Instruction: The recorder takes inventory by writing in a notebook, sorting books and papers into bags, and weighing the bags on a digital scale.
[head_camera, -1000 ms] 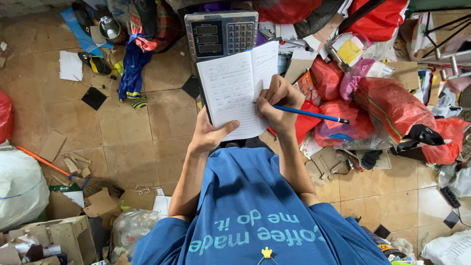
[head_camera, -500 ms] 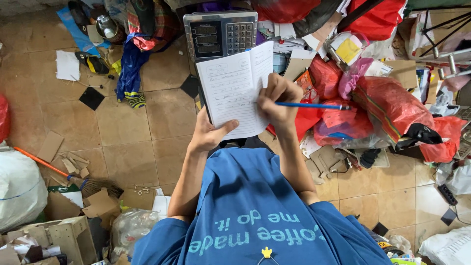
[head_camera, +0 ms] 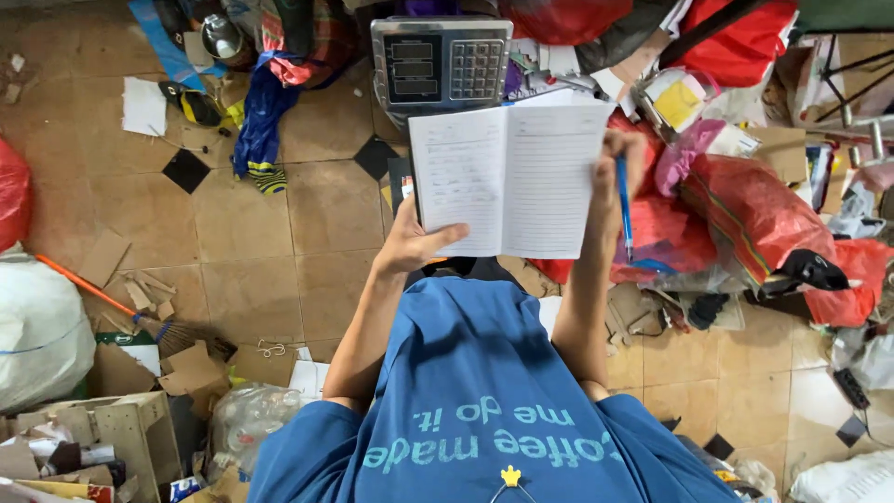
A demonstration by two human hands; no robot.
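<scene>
Gripped open notebook (head_camera: 510,182) with left hand (head_camera: 414,244) at 7 o'clock corner; pinched blue pen (head_camera: 624,207) in right hand (head_camera: 622,160) at 3 o'clock edge.

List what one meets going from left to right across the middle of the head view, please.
White sack → orange broom handle → left hand → open notebook → blue pen in the right hand → red plastic bag.

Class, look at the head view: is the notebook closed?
No: the notebook lies open, both lined pages showing, with the left hand under its lower edge and the right hand with a blue pen at its right edge.
</scene>
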